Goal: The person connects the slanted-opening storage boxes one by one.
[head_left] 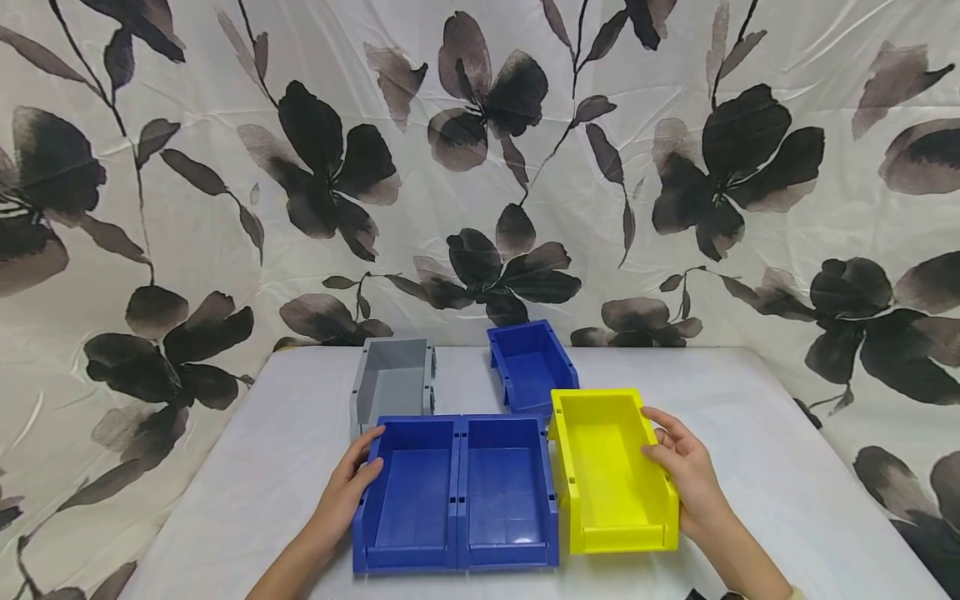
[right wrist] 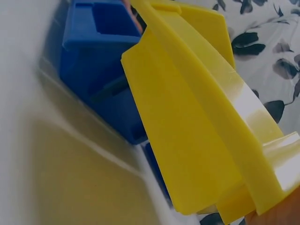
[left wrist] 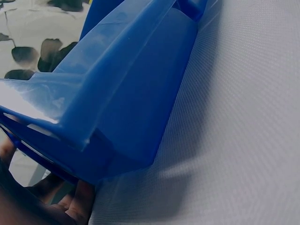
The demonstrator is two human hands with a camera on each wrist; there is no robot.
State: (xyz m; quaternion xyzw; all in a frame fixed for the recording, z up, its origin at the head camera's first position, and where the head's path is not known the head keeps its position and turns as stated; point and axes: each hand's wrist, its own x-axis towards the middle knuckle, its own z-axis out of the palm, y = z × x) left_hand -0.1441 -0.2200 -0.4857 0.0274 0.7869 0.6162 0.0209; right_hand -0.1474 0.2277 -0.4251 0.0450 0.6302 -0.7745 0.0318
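Nearest the head camera are the left forearm (head_left: 288, 560) and the right forearm (head_left: 741, 552), both entering from the lower edge of the view. Forward of them, the left blue bin (head_left: 415, 500) and the right blue bin (head_left: 504, 492) stand side by side, long walls in contact and rims level. The left grip (head_left: 351, 482) is clamped on the left blue bin at the rear part of its outer wall, thumb at the rim and fingers near the rear corner. Whether this pair rests fully on the bench (head_left: 232, 500) cannot be told.

The yellow bin (head_left: 611, 467) is positioned just beside the right blue bin, on its right. A narrow gap separates the two toward the front; contact at the rear cannot be told. The right grip (head_left: 681, 471) is clamped on the right-hand wall of the yellow bin, thumb over the rim. In the right wrist view, the yellow bin is tilted and clear of the white surface.

Behind the left blue bin stands the gray bin (head_left: 396, 379), its front end hidden. The rear blue bin (head_left: 532, 367) sits at an angle, partly covered by the yellow bin. A floral cloth (head_left: 480, 192) hangs beyond the bench.
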